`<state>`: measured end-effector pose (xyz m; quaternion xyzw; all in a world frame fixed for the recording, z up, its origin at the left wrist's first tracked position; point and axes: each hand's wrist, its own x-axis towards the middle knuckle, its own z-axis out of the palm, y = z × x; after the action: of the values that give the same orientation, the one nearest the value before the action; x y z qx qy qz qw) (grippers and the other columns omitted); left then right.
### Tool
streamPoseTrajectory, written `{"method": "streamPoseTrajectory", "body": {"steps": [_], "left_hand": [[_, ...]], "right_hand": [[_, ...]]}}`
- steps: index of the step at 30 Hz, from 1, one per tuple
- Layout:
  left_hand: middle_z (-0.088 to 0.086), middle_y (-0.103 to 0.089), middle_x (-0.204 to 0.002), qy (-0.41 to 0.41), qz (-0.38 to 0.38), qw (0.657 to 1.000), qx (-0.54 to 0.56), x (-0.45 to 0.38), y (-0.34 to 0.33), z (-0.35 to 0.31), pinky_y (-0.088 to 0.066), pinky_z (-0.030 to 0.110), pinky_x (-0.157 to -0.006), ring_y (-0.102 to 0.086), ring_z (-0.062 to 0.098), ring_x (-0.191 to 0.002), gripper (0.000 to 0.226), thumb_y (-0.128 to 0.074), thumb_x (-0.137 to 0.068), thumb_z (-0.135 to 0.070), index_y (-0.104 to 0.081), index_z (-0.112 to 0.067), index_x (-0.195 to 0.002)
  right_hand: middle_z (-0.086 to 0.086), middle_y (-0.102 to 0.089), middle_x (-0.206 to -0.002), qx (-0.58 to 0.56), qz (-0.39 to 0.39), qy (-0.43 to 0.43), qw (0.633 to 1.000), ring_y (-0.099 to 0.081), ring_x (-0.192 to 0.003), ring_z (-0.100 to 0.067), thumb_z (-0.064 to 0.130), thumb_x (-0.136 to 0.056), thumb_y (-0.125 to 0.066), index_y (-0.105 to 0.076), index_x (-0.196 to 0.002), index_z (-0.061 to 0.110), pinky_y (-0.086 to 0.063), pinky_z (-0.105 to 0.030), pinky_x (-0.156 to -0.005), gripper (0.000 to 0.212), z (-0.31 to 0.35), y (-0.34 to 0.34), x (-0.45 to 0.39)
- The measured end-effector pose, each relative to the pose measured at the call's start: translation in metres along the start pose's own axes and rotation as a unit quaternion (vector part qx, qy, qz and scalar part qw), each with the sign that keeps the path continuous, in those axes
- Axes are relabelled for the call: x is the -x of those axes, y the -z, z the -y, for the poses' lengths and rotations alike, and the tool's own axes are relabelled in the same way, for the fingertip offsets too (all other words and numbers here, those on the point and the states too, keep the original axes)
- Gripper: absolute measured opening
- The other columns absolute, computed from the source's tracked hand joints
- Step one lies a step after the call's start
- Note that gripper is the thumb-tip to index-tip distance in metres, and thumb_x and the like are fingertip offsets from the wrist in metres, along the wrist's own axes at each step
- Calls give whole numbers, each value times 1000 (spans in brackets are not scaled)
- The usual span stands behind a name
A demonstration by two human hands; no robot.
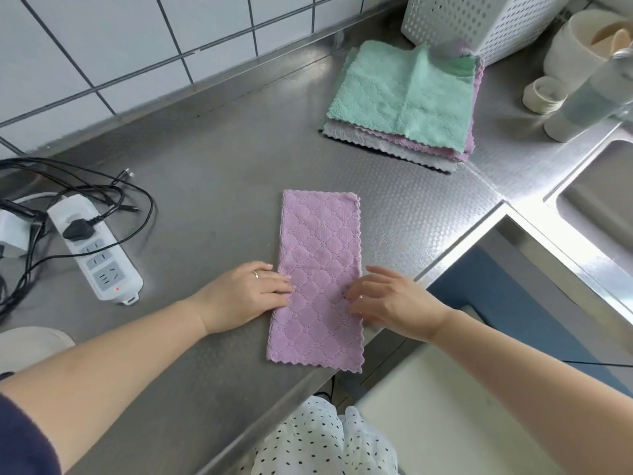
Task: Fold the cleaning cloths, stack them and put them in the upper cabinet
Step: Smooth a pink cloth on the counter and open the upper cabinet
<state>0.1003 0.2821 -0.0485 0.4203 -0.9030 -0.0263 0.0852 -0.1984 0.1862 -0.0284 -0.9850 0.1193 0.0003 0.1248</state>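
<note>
- Lilac cleaning cloth [318, 279], one, folded into a long strip, lying near the front edge of the steel counter [212, 186], presumably for a second fold.
- Left hand [245, 294] and right hand [394, 303], apart, fingers fairly straight, resting on opposite long edges, apparently flattening.
- Power strip [97, 250], one, left, well apart.
- Pile of cloths [404, 104] farther back, unfolded; one green on top, layers beneath not countable.
</note>
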Motion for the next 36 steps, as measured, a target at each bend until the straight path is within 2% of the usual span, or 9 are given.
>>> {"method": "streamPoseTrajectory", "body": {"steps": [8, 12, 17, 19, 23, 26, 29, 33, 36], "left_hand": [[-4, -68, -115, 13, 18, 998, 50, 5, -4, -3, -40, 29, -92, -64, 14, -107, 41, -30, -100, -32, -69, -22, -89], [-6, -68, -115, 45, 5, 997, 64, 7, -5, -8, -40, 26, -92, -64, 11, -107, 48, -24, -101, -34, -69, -22, -89], [0, -73, -95, 162, -29, 978, 125, -2, -5, -15, -42, 27, -74, -69, 19, -82, 25, -38, -92, -30, -62, -23, -100], [6, -72, -85, 250, -39, 948, 194, -8, -1, -16, -43, 34, -67, -66, 29, -75, 21, -38, -82, -29, -52, -29, -98], [5, -69, -81, 441, -102, 831, 323, -37, 7, -1, -49, 39, -72, -63, 26, -77, 10, -47, -92, -25, -56, -25, -87], [0, -59, -66, 496, -149, 765, 384, -57, 6, 4, -40, 37, -65, -49, 20, -63, 19, -48, -94, -23, -49, -24, -75], [0, -59, -75, 531, -180, 716, 417, -71, 4, 5, -36, 32, -68, -47, 16, -68, 9, -47, -95, -22, -51, -23, -87], [-4, -62, -105, 563, -169, 681, 437, -80, 2, 6, -40, 30, -85, -55, 15, -95, 50, -46, -95, -31, -28, -23, -141], [-4, -53, -130, 534, -159, 703, 441, -84, 1, 6, -35, 27, -101, -49, 12, -119, 54, -52, -93, -23, -30, -28, -142]], "right_hand": [[-1, -69, -109, 10, -18, 9, 1000, -65, -103, -21, 24, -84, -68, -70, -87, 20, -42, -42, -102, 6, 1, -6, 4], [-1, -66, -104, 21, -55, -17, 998, -63, -94, -21, 27, -98, -40, -66, -85, 17, -48, -38, -97, 31, 8, -11, 0], [-3, -67, -93, -61, -60, -116, 990, -62, -85, -24, 18, -89, -43, -60, -93, 11, -52, -34, -82, 19, 17, -10, -4], [-8, -67, -90, -135, -59, -209, 967, -62, -82, -28, 12, -88, -46, -57, -101, 7, -51, -37, -76, 18, 16, -5, -11], [-7, -64, -84, -279, -115, -406, 863, -60, -76, -26, 27, -97, -41, -49, -103, 11, -49, -41, -69, 19, -5, 11, -38], [2, -62, -84, -332, -165, -458, 808, -58, -77, -17, 29, -97, -42, -49, -98, 18, -46, -34, -69, 13, -13, 15, -56], [4, -64, -88, -366, -204, -492, 763, -60, -80, -17, 31, -97, -42, -46, -103, 21, -49, -36, -73, 13, -16, 13, -67], [14, -60, -86, -414, -225, -513, 718, -61, -84, -16, 38, -96, -46, -40, -123, 19, -53, -43, -80, 33, -21, 10, -76], [12, -60, -103, -387, -180, -479, 767, -61, -86, -13, 34, -92, -54, -43, -127, 28, -52, -34, -76, 36, -24, 6, -76]]}}
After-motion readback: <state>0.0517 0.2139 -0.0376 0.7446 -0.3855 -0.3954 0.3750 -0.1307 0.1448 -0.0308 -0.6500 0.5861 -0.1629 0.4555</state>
